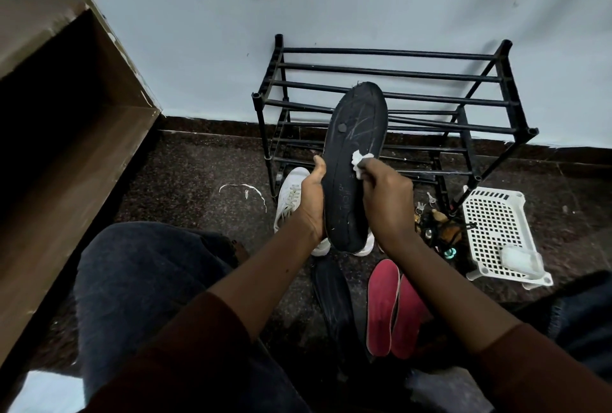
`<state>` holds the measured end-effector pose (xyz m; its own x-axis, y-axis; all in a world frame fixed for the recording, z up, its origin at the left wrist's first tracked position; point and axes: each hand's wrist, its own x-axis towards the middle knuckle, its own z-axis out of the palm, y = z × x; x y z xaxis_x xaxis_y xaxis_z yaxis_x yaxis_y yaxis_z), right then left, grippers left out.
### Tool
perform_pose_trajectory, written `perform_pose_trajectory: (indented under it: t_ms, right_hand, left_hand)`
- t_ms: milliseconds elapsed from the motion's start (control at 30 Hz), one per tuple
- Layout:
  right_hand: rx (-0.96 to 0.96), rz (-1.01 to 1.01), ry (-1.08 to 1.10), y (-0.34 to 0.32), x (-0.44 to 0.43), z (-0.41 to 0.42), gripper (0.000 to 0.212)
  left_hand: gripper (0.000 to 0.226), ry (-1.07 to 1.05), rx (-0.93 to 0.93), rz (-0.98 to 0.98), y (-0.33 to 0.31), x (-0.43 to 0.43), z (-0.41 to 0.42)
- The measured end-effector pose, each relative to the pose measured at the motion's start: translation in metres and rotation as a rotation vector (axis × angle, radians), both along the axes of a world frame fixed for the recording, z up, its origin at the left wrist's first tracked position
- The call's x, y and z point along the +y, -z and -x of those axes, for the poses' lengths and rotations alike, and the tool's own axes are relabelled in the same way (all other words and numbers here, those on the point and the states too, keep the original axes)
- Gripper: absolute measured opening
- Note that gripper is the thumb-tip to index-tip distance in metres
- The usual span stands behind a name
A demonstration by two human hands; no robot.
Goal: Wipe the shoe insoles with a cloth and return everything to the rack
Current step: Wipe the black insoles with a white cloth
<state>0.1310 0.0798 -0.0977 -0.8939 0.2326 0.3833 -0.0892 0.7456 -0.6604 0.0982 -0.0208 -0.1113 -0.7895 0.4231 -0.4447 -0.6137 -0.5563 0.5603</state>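
Head view, our left hand (311,200) is gripping a black insole (351,160), our right hand (387,204) is pinching a white cloth (361,160) against it.

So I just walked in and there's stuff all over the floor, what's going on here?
A person is wiping a black insole. The left hand holds it up by its edge while the right hand rubs a small white cloth on it. A second black insole and two red insoles lie on the floor, and white shoes stand before the black rack.
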Motion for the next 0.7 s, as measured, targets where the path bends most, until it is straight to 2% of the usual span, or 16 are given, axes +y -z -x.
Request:
perform_pose_trajectory:
  t_ms: [267,433,500,700]
  right_hand:
    - [0.026,0.032,-0.187,0.014,-0.019,-0.059,0.017]
    - [0.045,-0.056,-0.223,0.017,-0.013,-0.057,0.018]
    - [0.006,-0.058,-0.204,0.012,-0.008,-0.047,0.011]
    - [-0.02,-0.081,-0.036,0.004,0.004,0.0,0.013]
  left_hand:
    - [0.088,-0.003,-0.046,-0.147,0.004,-0.004,0.001]
    - [0.082,-0.014,-0.043,-0.135,0.003,-0.002,0.0]
    - [0.083,-0.006,-0.043,-0.118,0.002,-0.001,0.001]
    - [0.079,0.011,-0.016,0.002,0.006,0.0,0.003]
